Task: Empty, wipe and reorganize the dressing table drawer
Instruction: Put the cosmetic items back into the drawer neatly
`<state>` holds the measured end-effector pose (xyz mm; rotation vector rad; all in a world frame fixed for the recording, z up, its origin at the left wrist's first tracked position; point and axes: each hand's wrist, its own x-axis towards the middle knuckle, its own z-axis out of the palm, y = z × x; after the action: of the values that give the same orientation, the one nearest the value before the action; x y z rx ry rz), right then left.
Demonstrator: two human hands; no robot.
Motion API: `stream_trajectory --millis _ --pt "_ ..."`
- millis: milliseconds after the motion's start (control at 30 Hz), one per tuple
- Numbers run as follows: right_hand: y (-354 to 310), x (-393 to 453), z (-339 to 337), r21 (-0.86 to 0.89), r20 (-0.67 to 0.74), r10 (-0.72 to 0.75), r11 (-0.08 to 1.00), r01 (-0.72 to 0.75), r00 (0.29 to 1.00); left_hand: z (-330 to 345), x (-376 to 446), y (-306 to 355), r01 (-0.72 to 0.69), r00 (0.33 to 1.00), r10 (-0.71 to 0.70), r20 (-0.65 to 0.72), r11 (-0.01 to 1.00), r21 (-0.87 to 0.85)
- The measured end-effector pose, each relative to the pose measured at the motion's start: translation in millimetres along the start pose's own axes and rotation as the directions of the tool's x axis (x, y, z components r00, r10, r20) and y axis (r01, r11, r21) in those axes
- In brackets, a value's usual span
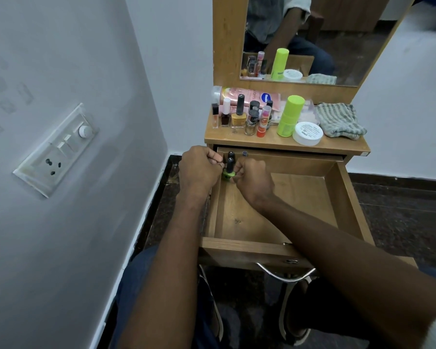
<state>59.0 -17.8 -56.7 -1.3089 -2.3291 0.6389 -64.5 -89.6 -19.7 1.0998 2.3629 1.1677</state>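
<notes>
Cosmetics (pixel 239 112), cloth (pixel 339 120) on dressing table (pixel 282 143)

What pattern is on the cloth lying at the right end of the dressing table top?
The cloth has grey-green and pale stripes, seen best in the head view.

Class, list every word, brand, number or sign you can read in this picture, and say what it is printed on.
"Vaseline", only partly clear, in a blue badge on the pink lotion bottle lying on its side.
Pink lettering along that bottle: too blurred to read.
Print on the white jar lid: too small.
Marks on the nail polish caps in the drawer: unreadable.
</notes>
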Motion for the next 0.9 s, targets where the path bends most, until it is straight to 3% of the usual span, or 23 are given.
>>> stream_trajectory --millis 300,467,567,733,833,900 --pt "0 0 -3 0.003 -0.01 -0.023 1.0 0.023 1.0 -4 -4 4 -0.026 0.999 0.026 0.019 0.999 0.019" --pt "-8 -3 -20 -0.004 -0.128 -0.091 0.996 0.091 0.988 -12 -2 18 -0.068 0.998 0.068 -0.007 0.995 0.078" --pt "-21 -6 -42 -0.039 -0.284 -0.175 0.985 0.171 0.943 -17 -2 32 -0.122 0.991 0.126 -0.051 0.99 0.066" --pt "-49 11 -79 -0.097 -0.52 -0.32 0.943 0.318 0.792 -19 0 45 -0.199 0.967 0.195 -0.164 0.98 -0.013" --pt "-59 33 -97 -0.173 -0.557 -0.351 0.935 0.308 0.753 -19 0 48 -0.21 0.959 0.198 -0.205 0.977 -0.043" --pt "-63 48 -107 -0.208 -0.514 -0.343 0.939 0.274 0.786 -18 0 48 -0.21 0.957 0.193 -0.218 0.976 -0.053"
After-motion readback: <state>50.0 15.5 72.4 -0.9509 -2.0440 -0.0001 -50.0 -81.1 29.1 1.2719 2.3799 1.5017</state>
